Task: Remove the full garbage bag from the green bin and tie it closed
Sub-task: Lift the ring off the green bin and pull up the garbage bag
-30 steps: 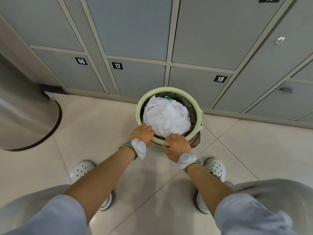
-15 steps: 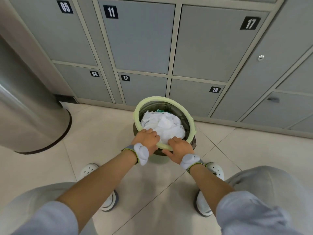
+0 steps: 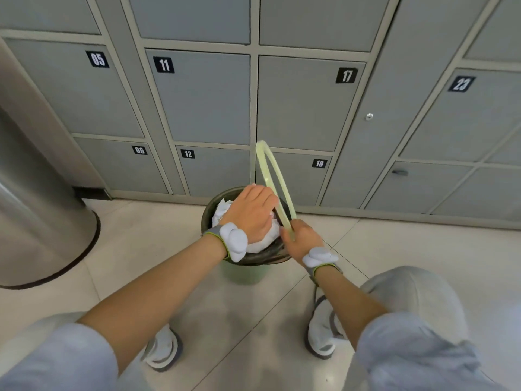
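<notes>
Sleeves [image 3: 417, 359], pale blue-grey, at the bottom edge; pale trouser knees beside them. Shoes [image 3: 162, 352], white, perforated, one each side, on the floor [image 3: 118, 249]: large glossy cream tiles with thin dark joints. Forearms bare; each wrist carries a grey band with a white padded lump. Right hand [image 3: 303, 235]: fingers curled round the near end of the ring [image 3: 277, 180], a thin pale-green hoop held up on edge, tilted, clear of the bin, its far end against the lockers in view. Left hand [image 3: 252, 211]: palm down, fingers fairly straight, laid on the white paper heaped in the bag; fingertips partly hidden, so any grasp cannot be told. Bin [image 3: 244, 273]: green, round, standing on the floor between the shoes and the lockers. Bag [image 3: 262, 253]: dark, inside the bin, its edge folded out over the rim, stuffed with crumpled white paper. Metal cylinder [image 3: 39, 210]: large, brushed steel, dark base band, on the floor at left. Lockers [image 3: 208, 97]: grey doors in pale frames, filling the far wall; black plates with white numerals 05, 06, 11, 12, 17, 18, 23; one round lock visible right of 17.
</notes>
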A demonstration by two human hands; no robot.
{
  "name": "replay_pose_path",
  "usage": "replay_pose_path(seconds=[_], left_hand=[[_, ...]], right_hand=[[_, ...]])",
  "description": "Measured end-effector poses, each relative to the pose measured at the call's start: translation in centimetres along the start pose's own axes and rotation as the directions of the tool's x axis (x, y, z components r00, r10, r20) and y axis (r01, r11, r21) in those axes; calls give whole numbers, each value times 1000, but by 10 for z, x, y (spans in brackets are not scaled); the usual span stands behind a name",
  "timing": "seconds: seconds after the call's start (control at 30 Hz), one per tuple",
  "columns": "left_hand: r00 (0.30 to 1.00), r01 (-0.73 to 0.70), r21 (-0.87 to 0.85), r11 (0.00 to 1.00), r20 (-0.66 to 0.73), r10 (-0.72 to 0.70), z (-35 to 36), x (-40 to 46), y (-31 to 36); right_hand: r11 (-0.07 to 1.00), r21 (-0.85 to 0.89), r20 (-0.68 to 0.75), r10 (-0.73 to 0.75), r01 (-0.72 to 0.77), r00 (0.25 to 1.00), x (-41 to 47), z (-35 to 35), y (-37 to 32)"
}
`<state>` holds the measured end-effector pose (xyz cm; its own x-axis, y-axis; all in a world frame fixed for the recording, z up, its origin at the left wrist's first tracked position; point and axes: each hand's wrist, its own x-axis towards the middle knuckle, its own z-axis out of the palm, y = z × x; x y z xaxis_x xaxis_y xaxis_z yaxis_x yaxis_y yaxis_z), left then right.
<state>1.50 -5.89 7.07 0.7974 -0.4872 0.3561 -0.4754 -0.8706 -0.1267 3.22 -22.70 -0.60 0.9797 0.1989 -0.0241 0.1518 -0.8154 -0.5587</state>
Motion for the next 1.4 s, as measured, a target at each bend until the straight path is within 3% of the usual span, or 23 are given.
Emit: replay_pose_path(seconds=[0.1, 0.23, 0.4, 0.57, 0.73, 0.87, 0.97, 1.1, 1.27, 1.4], left_hand=[[998, 66, -31, 997, -16, -67, 0, 3, 8], [957, 215, -77, 974, 216, -194, 18, 0, 21], [890, 296, -44, 954, 376, -259, 44, -9, 33], [814, 422, -83, 903, 473, -337, 67, -19, 46], [724, 599, -230, 767, 564, -396, 84, -29, 55], [646, 731, -329, 597, 617, -450, 102, -44, 61], [564, 821, -404, 403, 686, -460, 117, -55, 62], [394, 917, -362, 166, 761, -515, 138, -68, 61], [194, 960, -267, -90, 858, -476, 166, -92, 63], [-12, 739, -296, -606, 892, -451, 180, -92, 59]], right_hand=[[986, 134, -85, 113, -101, 990, -3, -10, 13], [900, 351, -111, 316, -260, 942, -7, -18, 30], [709, 592, -116, 545, -382, 831, -9, -20, 40], [614, 666, -95, 634, -424, 768, -12, -22, 62], [497, 755, -58, 699, -427, 713, -10, -12, 77], [379, 781, 85, 723, -496, 686, -9, 7, 85], [324, 778, 174, 712, -538, 680, -6, 21, 79], [303, 744, 247, 704, -595, 666, 1, 47, 74], [321, 655, 345, 678, -684, 649, 9, 75, 75], [340, 597, 383, 675, -726, 631, 18, 99, 79]])
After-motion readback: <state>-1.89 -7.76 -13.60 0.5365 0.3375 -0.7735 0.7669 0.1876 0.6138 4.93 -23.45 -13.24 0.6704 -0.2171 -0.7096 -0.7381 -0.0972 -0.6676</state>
